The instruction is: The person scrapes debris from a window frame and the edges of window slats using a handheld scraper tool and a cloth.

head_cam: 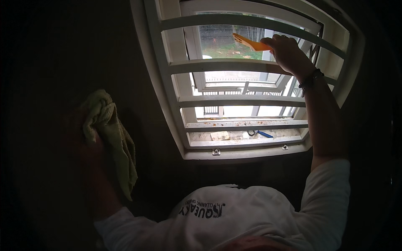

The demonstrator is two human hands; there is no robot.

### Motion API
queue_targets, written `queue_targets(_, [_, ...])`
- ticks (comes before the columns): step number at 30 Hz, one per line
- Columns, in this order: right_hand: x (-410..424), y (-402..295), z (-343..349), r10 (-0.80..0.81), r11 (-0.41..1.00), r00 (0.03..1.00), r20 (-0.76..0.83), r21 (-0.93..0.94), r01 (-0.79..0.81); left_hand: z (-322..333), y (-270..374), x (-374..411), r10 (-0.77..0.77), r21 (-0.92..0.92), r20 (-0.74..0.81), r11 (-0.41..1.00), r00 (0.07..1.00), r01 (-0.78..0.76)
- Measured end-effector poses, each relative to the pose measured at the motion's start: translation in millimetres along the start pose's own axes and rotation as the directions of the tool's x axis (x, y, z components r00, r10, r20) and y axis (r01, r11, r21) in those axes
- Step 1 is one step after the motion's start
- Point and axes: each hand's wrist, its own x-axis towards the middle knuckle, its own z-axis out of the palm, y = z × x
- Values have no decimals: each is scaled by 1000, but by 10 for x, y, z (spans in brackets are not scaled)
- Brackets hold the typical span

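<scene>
My right hand (284, 51) is raised in front of the barred window and grips an orange plastic tool (252, 45), whose flat slotted end points left over the glass; its exact kind cannot be told. The wrist wears a dark beaded bracelet (311, 80). On the left, in deep shade, my left hand (94, 146) holds a crumpled yellow-green terry cloth (121, 150) that hangs down beside the wrist. Most fingers of that hand are hidden by the cloth and the dark.
White horizontal bars (238, 102) cross the window, bolted on by small metal brackets (216, 152). Behind the lowest bars, the stained sill carries a pale block (220, 136), a blue-handled razor (264, 134) and a small dark ring-shaped thing (251, 133). An opened window sash (201, 75) stands beyond the bars.
</scene>
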Motion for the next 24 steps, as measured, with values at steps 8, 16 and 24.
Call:
queue_targets(8, [563, -307, 205, 118, 877, 958, 262, 424, -224, -140, 286, -858, -55, -243, 288, 961, 956, 128])
queue_targets(16, [1381, -778, 497, 99, 361, 892, 441, 820, -445, -247, 278, -1462, -251, -120, 350, 943, 902, 309])
queue_targets(24, [1493, -840, 562, 78, -8, 899, 430, 902, -431, -302, 182, -1805, -402, -87, 334, 888, 853, 452])
